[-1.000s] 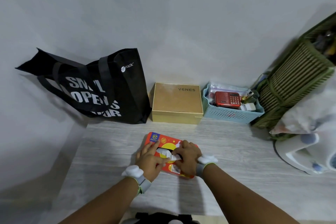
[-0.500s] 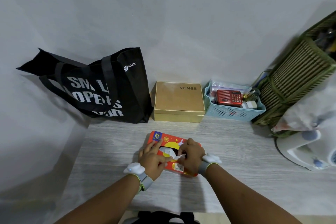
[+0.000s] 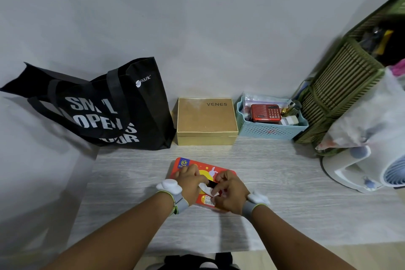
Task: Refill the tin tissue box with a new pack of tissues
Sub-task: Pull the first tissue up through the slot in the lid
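Observation:
The red tin tissue box, printed with a yellow moon and a white rabbit, lies flat on the pale wood-grain table. A white tissue sticks out of the dark slot in its lid. My left hand rests on the lid's left half, its fingers touching the tissue. My right hand covers the right end of the tin and pinches the tissue from the other side. Both wrists wear grey bands with white trackers.
At the back stand a black tote bag, a gold box marked VENES and a blue basket holding a red radio. A green woven basket and a white fan sit at the right.
Both hands have closed in over the slot, and the left hand's fingers now curl onto the tissue instead of lying spread on the lid. The tin has stayed in place.

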The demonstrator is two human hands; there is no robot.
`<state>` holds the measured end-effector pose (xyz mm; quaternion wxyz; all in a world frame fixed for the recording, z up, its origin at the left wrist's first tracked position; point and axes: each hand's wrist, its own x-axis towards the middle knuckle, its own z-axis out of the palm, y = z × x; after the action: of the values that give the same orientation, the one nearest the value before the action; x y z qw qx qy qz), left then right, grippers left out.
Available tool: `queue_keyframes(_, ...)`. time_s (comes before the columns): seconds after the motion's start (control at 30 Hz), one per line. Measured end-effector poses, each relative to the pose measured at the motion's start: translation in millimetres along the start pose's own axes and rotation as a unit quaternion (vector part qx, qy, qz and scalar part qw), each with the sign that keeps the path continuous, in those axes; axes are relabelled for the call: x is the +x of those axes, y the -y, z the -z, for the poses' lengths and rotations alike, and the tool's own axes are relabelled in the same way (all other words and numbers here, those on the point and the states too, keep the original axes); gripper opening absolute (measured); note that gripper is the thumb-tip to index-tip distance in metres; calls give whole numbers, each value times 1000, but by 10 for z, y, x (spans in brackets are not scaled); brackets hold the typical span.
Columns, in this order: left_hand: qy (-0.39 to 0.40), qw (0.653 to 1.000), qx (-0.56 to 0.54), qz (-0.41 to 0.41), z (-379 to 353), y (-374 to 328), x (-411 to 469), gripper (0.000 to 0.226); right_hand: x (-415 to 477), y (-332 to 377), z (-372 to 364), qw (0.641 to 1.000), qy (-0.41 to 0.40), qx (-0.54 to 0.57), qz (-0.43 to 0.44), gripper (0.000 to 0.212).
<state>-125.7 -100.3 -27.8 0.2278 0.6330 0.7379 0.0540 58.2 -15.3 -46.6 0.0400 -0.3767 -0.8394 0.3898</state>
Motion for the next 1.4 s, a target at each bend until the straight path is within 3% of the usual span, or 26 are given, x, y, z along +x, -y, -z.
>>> queue_keyframes(0.1,19,998,57,-22,13,-12,46,29,-35,-44,-11,1000,-9,-6,25,20)
queue_keyframes(0.33,37,994,75,-73,76,-27,104,16,-61,-37,-17,1000,-5,-10,23,13)
queue_keyframes(0.47,47,995,41,-76,116,-79,102,31,-40,-8,26,1000,12,13,-1,6)
queue_keyframes(0.67,45,997,22,-54,67,-61,89,49,-15,20,91,993,2,100,-66,28)
queue_keyframes(1.0,32,997,52,-42,20,-65,149,21,-44,64,170,985,31,148,-88,27)
queue_keyframes(1.4,17,987,88,-136,147,112,83,17,-6,86,165,987,-11,126,-97,25)
